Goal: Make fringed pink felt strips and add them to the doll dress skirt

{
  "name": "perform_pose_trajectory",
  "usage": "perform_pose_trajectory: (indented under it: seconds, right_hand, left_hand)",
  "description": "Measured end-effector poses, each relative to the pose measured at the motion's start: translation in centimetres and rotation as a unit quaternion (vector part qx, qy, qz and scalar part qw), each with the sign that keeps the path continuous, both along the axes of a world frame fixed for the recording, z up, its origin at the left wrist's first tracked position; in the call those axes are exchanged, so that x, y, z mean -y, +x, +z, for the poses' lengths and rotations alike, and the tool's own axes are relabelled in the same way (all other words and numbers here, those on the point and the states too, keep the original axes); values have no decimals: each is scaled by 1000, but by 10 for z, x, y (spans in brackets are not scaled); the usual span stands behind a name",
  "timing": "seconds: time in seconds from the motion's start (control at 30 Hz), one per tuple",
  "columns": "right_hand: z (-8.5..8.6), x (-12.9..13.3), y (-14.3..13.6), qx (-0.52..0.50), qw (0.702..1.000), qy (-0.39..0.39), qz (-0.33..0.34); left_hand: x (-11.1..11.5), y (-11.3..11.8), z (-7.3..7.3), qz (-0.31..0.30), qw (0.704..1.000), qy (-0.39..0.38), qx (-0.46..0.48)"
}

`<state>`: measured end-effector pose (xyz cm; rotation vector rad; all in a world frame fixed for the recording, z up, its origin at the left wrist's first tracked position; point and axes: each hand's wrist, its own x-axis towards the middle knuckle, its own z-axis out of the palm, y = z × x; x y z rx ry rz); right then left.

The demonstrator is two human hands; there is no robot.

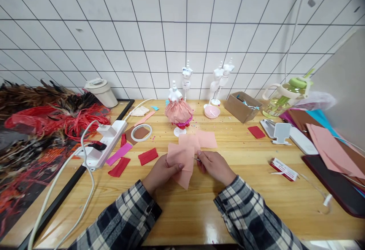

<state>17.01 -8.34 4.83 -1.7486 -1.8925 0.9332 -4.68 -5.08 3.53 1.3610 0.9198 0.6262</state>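
Note:
My left hand [165,172] is closed on a salmon-pink paper piece [181,155], thumb on top, with a lower flap hanging toward me. On the other side, my right hand [212,164] pinches a small metal tool [197,159] whose thin tip points left at the paper's edge. Most of that tool is hidden by the fingers, so its kind does not show. Just beyond the hands lie more salmon-pink paper pieces [207,139]. Behind them stands a small white dress form [174,94] wearing a gathered pink skirt [178,111] with a magenta-red lower edge.
Left of my hands are red paper strips [148,156], a tape roll [132,133] and a white power strip [107,145] with cables. Farther back stand more dress forms [186,77], a pink bowl [211,111] and a cardboard box [238,109]. A phone stand [282,132] is at right.

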Motion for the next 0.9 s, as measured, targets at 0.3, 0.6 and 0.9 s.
perform_pose_trajectory:
  seconds: [0.3, 0.6, 0.9]
  right_hand:
    - [-1, 0, -2, 45, 999, 6, 7]
    - [-1, 1, -4, 46, 999, 17, 21]
    - [-7, -1, -2, 12, 997, 52, -54]
  left_hand:
    - [1, 1, -1, -16, 1000, 8, -10]
    - [1, 2, 1, 8, 1000, 28, 12]
    - [4, -2, 4, 52, 996, 72, -11]
